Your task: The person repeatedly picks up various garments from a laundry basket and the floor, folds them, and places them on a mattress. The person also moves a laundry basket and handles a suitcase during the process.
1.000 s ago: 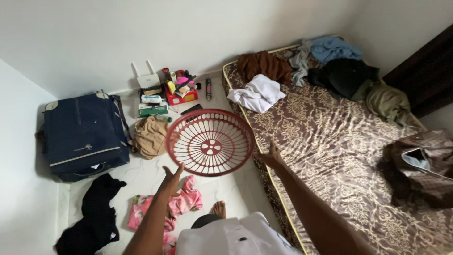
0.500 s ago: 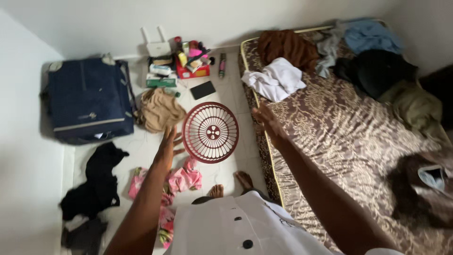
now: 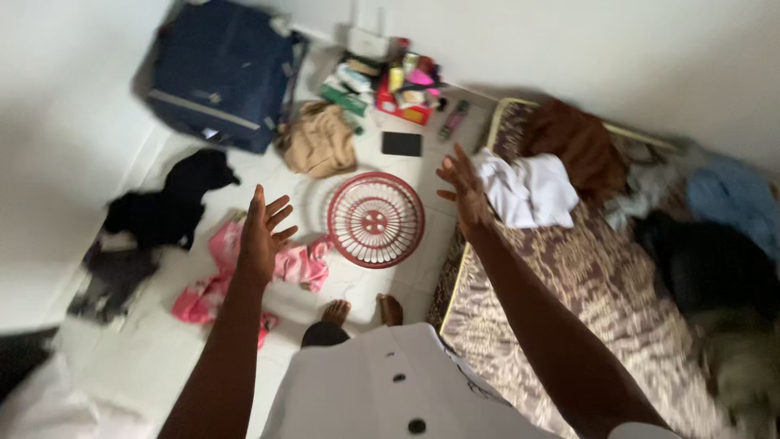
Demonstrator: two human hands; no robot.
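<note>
the red basket (image 3: 375, 219) is seen on the floor, between and below both hands. the left hand (image 3: 262, 236) and right hand (image 3: 463, 189) are spread open, empty; the right seems slightly nearer, though blurred.

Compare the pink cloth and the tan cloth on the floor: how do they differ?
The pink cloth is bright, while the tan cloth is dull and plain. The pink cloth sprawls long and thin across the tiles, near the person's feet and below the left hand; the tan cloth sits bunched in a rounder heap farther off, beside the dark blue suitcase. Both are crumpled and lie on the white floor near the red basket.
</note>
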